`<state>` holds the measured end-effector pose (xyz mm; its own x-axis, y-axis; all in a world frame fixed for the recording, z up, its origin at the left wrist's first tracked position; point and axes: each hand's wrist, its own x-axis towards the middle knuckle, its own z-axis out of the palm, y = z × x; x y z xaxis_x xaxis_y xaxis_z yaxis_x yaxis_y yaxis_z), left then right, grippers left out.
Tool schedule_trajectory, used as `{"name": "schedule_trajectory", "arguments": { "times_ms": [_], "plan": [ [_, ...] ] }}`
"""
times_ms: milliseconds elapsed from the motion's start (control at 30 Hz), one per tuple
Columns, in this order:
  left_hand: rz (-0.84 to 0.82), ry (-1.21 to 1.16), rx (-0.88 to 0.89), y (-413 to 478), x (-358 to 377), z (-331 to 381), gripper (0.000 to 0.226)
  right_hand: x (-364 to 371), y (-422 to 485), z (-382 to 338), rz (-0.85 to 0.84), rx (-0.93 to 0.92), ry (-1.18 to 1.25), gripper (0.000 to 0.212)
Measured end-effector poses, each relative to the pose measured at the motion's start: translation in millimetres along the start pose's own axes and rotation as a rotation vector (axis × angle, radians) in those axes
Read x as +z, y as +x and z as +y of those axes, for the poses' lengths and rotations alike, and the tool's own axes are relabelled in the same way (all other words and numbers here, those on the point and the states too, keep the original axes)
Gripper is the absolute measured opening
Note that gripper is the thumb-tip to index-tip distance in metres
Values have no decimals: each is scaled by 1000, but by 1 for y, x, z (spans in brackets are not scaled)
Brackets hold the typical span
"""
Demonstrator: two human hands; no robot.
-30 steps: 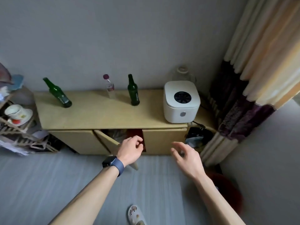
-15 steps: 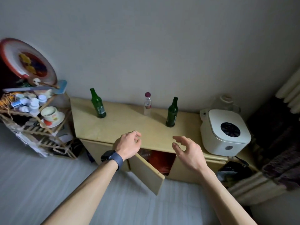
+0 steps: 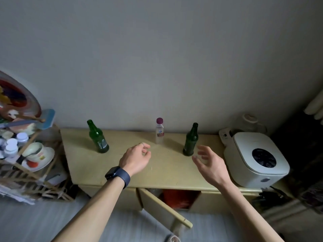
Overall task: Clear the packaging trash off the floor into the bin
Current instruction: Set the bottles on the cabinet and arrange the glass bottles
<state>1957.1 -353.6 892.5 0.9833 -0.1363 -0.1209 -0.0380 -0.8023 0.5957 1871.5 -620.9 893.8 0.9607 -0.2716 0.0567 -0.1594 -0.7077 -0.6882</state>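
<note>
A plain grey wall [image 3: 157, 58] fills the upper half of the frame. Below it runs a long pale yellow wooden cabinet [image 3: 166, 173], its right end lost behind a white squarish cooker with a round black panel [image 3: 244, 154]. The grey floor [image 3: 35, 224] shows only as a blurred strip along the bottom, and what lies on it cannot be made out, save a pale thing cut off at the bottom edge [image 3: 173, 239]. At the left edge a slatted wooden rack of cups and small jars [image 3: 35, 180] is cropped. The far right is too dark to read. One cabinet door [image 3: 162, 206] hangs open, with something red [image 3: 180, 198] half hidden inside. The left hand [image 3: 134, 158] hovers over the cabinet top at frame centre, fingers loosely curled and holding nothing. The right hand [image 3: 209, 163] hovers just right of it, fingers apart and slightly bent, also holding nothing. Upright on the top, towards the wall, stand a dark green glass bottle [image 3: 97, 138], uncapped, with a pale label. A second green glass bottle [image 3: 190, 141] is just beside the right fingertips. Between them is a small clear plastic bottle with a purple cap [image 3: 160, 132]. A dark wristwatch [image 3: 117, 173] wraps the left wrist, and a thin ring [image 3: 142, 144] sits on one finger.
</note>
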Motion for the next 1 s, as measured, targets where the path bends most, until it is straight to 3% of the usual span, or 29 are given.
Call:
{"name": "schedule_trajectory", "arguments": {
  "times_ms": [267,600,700,800,933,1000],
  "plan": [
    [-42,15,-16,110,1,17,31,21,105,21,15,147,17,66],
    [-112,140,-7,228,35,21,69,53,206,53,0,318,-119,89],
    [-183,169,57,266,57,15,78,63,226,59,-41,342,-190,83],
    [-267,201,108,297,78,5,76,72,239,60,-84,376,-274,60],
    [-354,340,203,321,99,-5,56,83,248,61,-44,399,-349,37],
    [-322,355,244,327,104,-11,45,87,249,58,-8,406,-379,33]
  ]
}}
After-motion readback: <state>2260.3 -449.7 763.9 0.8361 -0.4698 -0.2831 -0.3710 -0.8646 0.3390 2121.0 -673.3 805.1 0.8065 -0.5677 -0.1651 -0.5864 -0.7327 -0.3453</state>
